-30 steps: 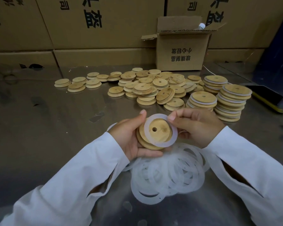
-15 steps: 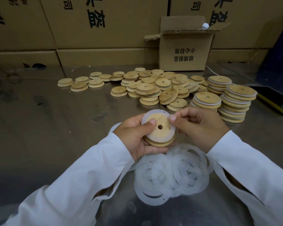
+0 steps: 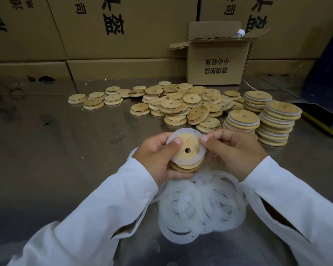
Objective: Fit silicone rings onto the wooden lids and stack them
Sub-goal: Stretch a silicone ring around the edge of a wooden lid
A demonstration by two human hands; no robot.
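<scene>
A round wooden lid [image 3: 188,145] with a centre hole is held above the table, a white silicone ring [image 3: 173,156] sitting around its raised face. My left hand [image 3: 156,158] grips the lid from the left, thumb pressing on the ring's upper left. My right hand [image 3: 236,150] pinches the ring's right edge with thumb and fingers. A second lid [image 3: 186,167] lies under the first in my left hand. A heap of loose silicone rings [image 3: 200,206] lies on the table just below my hands.
Loose bare lids [image 3: 173,104] are scattered across the middle of the metal table [image 3: 56,150]. Stacks of ringed lids [image 3: 277,123] stand at right. An open cardboard box [image 3: 217,60] sits behind them, and large cartons [image 3: 104,31] form a wall at the back.
The ring, earlier tilted off the lid's face, now lies flat around it. My left thumb has slid onto the ring and the lid has turned to face me more.
</scene>
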